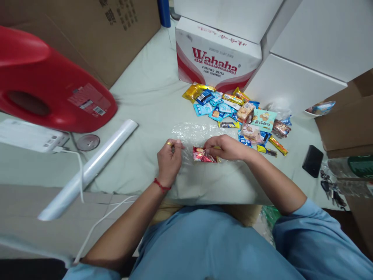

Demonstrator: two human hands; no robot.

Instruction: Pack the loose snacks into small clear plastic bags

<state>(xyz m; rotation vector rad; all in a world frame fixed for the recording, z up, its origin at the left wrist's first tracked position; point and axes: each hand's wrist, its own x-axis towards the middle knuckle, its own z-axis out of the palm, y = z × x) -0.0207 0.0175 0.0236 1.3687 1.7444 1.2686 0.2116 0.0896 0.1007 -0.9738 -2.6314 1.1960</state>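
In my right hand [225,147], fingers pinch the top of a small red snack packet [203,155]. The packet is over the near part of a clear plastic bag [189,131] spread on the cloth-covered table. My left hand [169,160] is closed at the bag's left edge, thumb and fingers pressed together on the plastic. A gap separates the two hands. Past my right hand lies a heap of wrapped snacks, with blue packets [220,114], a pale green packet [264,119] and yellow-wrapped bars [278,145].
A Wahaha water carton [217,58] stands behind the snacks. To the left are a large red jug [55,87], a roll of clear film [90,167] and a white power strip [32,135] with its cable. A black case [312,161] and keys [332,190] lie right.
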